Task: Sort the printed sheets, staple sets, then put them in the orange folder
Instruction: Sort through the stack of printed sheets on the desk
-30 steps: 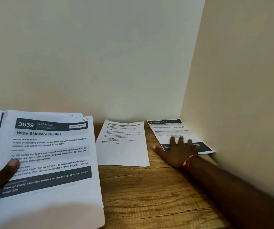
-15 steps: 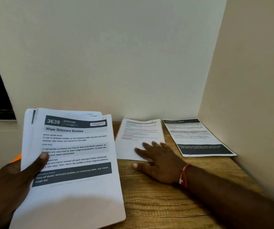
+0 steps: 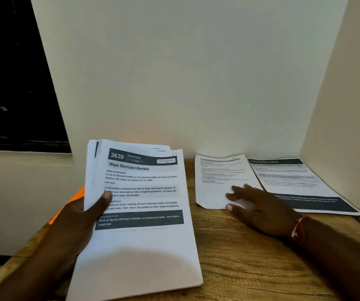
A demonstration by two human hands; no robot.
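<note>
L hand (image 3: 74, 222) grips stack of printed sheets (image 3: 140, 213) at table's front-left, thumb clamped on top page, fingers under. Orange folder (image 3: 74, 197) peeks out behind stack, near left edge. R hand (image 3: 259, 211) flat, fingers spread, holding nothing, pressing white sheet (image 3: 216, 181) at back edge; dark-banded sheet (image 3: 294, 183) just beside, in back-right corner. Risks: one-hand hold loose, so pages could fan or slip; R hand sliding sheet may overlap piles & mix sets.

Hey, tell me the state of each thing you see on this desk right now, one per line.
Paper stack: held in left hand, thumb on top.
Middle sheet: flat on table, right hand fingers resting on it.
Corner sheet: lying flat, untouched.
Orange folder: mostly hidden behind the stack.
</note>
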